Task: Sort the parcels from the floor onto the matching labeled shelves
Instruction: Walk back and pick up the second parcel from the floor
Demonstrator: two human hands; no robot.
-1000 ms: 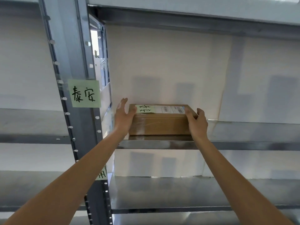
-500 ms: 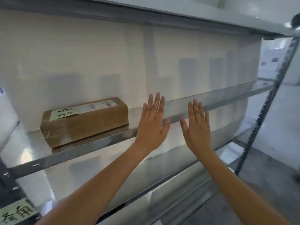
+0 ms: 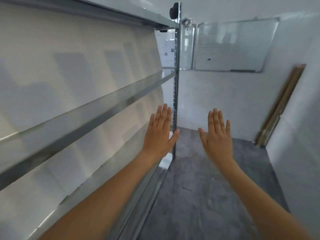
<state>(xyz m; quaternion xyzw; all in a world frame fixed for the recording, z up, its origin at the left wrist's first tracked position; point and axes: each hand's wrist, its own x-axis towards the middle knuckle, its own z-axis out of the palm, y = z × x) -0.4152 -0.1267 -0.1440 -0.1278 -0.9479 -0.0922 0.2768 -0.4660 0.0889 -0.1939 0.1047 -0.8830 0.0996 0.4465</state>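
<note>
My left hand [image 3: 160, 132] and my right hand [image 3: 217, 135] are both raised in front of me with straight, spread fingers and hold nothing. The metal shelving unit [image 3: 97, 108] runs along my left side, seen at a slant, and its visible shelves carry nothing. My left hand hovers in front of the shelf's right end, near the upright post [image 3: 176, 84]. My right hand is over the grey floor [image 3: 199, 196]. No parcel is in view.
A whiteboard [image 3: 230, 47] hangs on the far white wall. Long wooden strips [image 3: 280, 106] lean against the wall on the right. The grey floor stretches ahead between the shelf unit and the right wall.
Both hands let go of the brown parcel, left on the labeled shelf, and drew back with fingers spread. My view swung right along the shelf; the parcel has passed out of view.
</note>
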